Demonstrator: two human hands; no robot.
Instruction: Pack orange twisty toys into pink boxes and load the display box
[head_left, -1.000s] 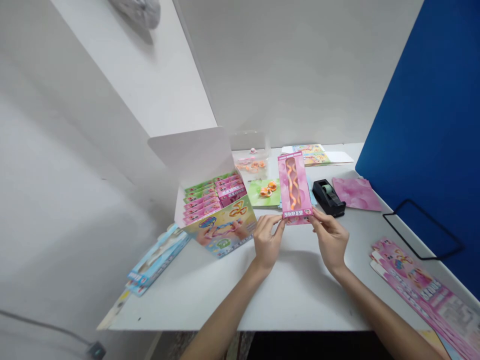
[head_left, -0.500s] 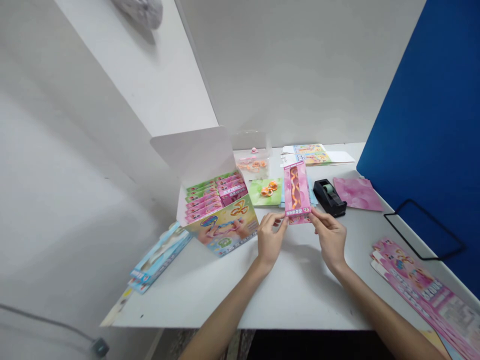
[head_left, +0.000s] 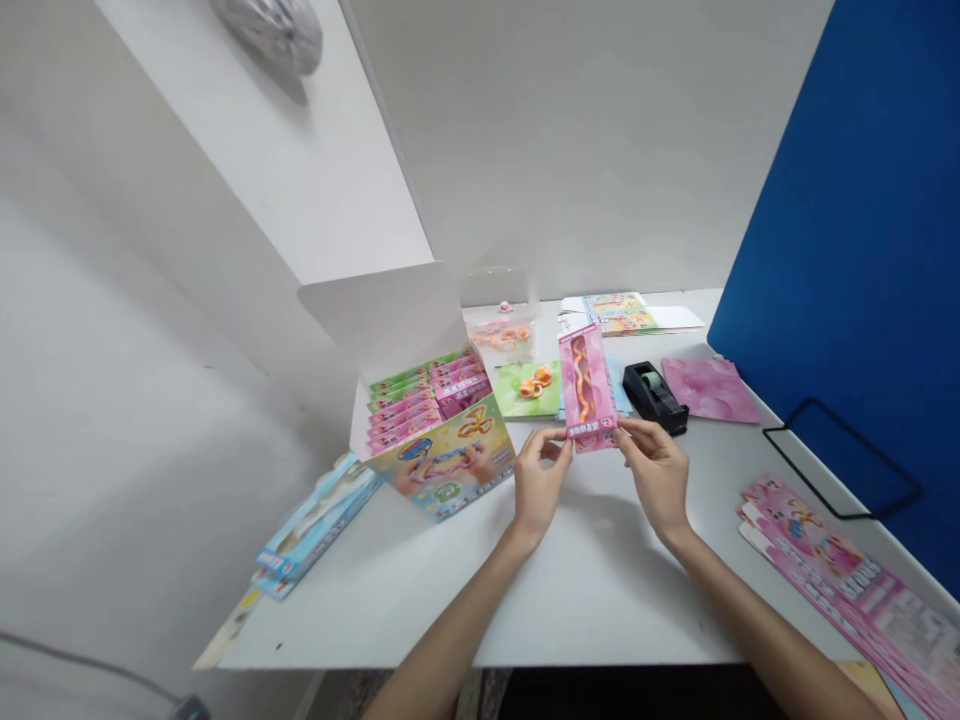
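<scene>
Pink toy card (head_left: 586, 385) held upright over mid desk (head_left: 600, 600), just L of tape dispenser (head_left: 652, 398). R hand (head_left: 656, 480) pinches low edge; L hand (head_left: 541, 482) curled at corner, grip unclear. Light, thin, semi-stiff: take by edges.

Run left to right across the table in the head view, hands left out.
Blue flat boxes, open display box of packs, green card, pink card, black tape dispenser, pink marbled sheet, pink flat cartons

A tall, narrow pink cardboard toy package (head_left: 587, 385), its long window showing a wavy orange twist toy (head_left: 580, 378), is held up nearly upright, its top leaning toward eleven o'clock.
</scene>
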